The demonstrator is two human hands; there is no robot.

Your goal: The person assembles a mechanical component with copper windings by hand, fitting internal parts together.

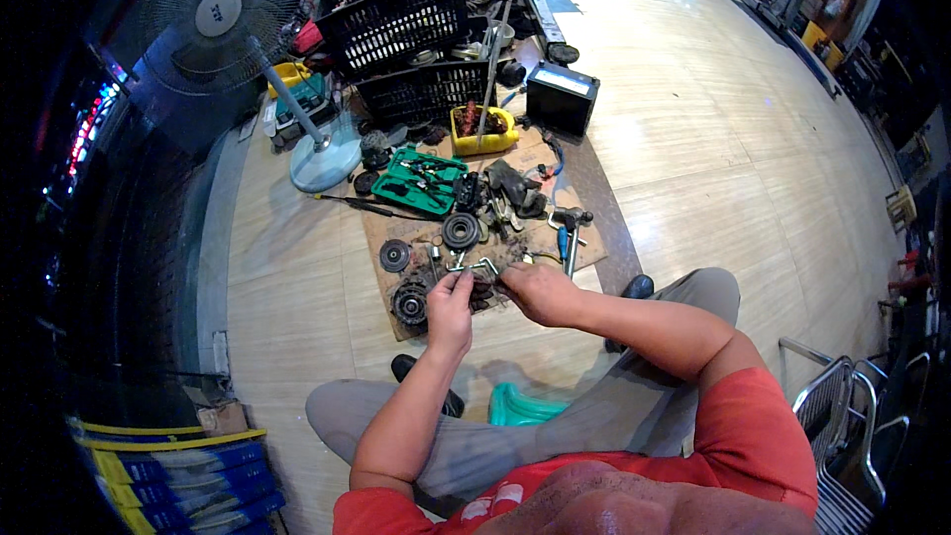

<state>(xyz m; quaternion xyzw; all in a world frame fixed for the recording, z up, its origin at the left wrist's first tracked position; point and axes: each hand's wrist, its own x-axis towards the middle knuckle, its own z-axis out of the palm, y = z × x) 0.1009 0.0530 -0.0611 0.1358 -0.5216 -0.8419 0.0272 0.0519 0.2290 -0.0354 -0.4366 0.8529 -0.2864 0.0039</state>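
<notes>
Over the flattened cardboard sheet (381, 292), my left hand (454, 305) is closed, its fingertips pinching near one end of a thin, bent, silvery metal piece (483, 265). My right hand (540, 294) is closed by the other end, its fingers curled and partly hidden. What it grips I cannot make out. Beside my left hand lies a dark, grimy, ribbed round part (409, 303). A flat round disc (394, 256) and a dark pulley-like ring (460, 231) lie just beyond. Right of my hands are a hammer (572, 228) and a blue-handled screwdriver (563, 240).
A green tool tray (421, 180), a cut yellow container (482, 142) and a black battery (562, 99) stand farther away. Black crates (394, 20) are piled behind. A standing fan (322, 160) is at left. A green plastic stool (520, 406) is between my legs; metal chairs (837, 416) stand at right.
</notes>
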